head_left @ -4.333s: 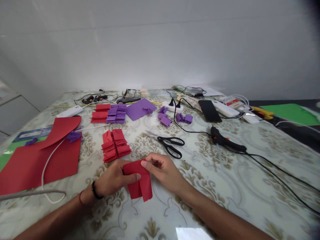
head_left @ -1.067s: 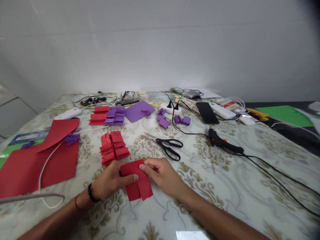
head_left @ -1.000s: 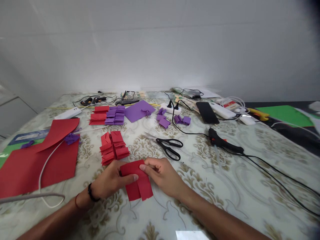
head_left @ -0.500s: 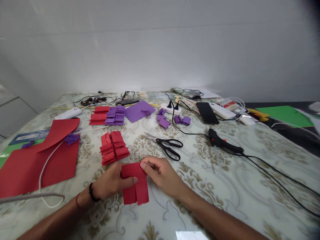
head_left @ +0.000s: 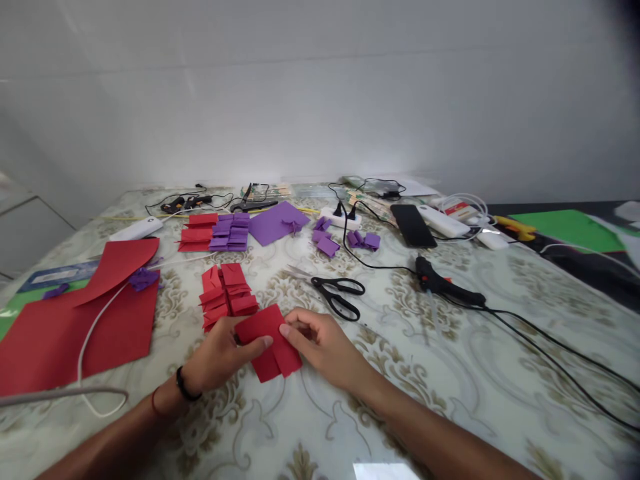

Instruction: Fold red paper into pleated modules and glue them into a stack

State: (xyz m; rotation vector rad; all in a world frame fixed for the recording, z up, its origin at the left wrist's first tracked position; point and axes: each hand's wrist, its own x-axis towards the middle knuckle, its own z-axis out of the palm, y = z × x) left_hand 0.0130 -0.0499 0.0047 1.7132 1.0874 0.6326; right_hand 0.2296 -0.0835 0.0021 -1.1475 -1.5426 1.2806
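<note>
A small piece of red paper (head_left: 265, 333), slit at its lower edge, is held tilted between both hands above the patterned tablecloth. My left hand (head_left: 217, 360) pinches its left side, thumb on top and the other fingers hidden beneath. On the right edge, my right hand (head_left: 320, 343) grips it between thumb and curled fingers. Just behind my left hand lie folded red paper pieces (head_left: 227, 293) in two columns. Black-handled scissors (head_left: 340, 293) rest beyond my right hand, blades pointing left.
Large red sheets (head_left: 115, 333) and a white cable (head_left: 93, 327) lie at left. Folded purple pieces (head_left: 230, 232) and a purple sheet (head_left: 277, 223) sit farther back. To the right are a black glue gun (head_left: 447, 287) with its cord, a phone (head_left: 413, 225) and a power strip (head_left: 341, 219).
The red paper has turned counter-clockwise and risen slightly, its lower end swinging up and to the right. Both hands keep hold of it.
</note>
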